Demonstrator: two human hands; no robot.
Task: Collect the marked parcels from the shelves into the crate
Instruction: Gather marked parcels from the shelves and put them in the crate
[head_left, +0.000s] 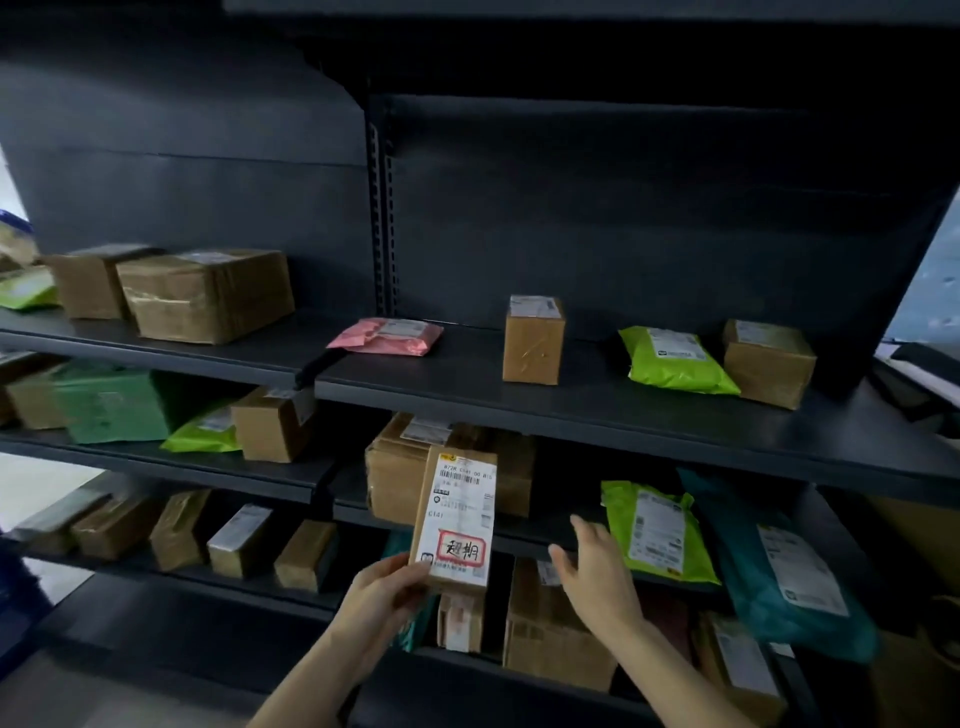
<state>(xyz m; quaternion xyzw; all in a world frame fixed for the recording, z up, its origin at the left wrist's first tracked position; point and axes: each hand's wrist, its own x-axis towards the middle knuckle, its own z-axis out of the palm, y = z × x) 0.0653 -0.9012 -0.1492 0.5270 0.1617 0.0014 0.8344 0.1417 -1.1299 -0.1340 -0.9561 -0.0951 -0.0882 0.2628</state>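
Left arm: the bare forearm rises from the bottom centre of the view and slants up to the right, the wrist bent back a little.
Left hand: grips the lower left corner of the marked parcel. The thumb lies across the front face, and the other fingers are hidden behind the box.
Right arm: the bare forearm enters from the lower right and slants up to the left.
Right hand: fingers straight and slightly spread, holding nothing. It is a little blurred, level with the front edge of the middle shelf and just right of the parcel, apart from it. Whether it touches the shelf cannot be told.
Marked parcel: a small, slim brown cardboard box held upright in the air in front of the shelves. It tilts slightly right, with its long white shipping label facing the camera.
Mark: a red outlined stamp with handwritten characters, low on the label.
Shelves: dark matte metal boards on a slotted upright, in two bays.
Behind the parcel: a larger taped brown carton on the middle shelf.
Middle shelf, right: a glossy lime green plastic mailer leans beside a crinkled teal mailer, both with white labels.
Top shelf, right bay: a flat pink mailer, a small upright carton, a puffy lime mailer and a squat carton.
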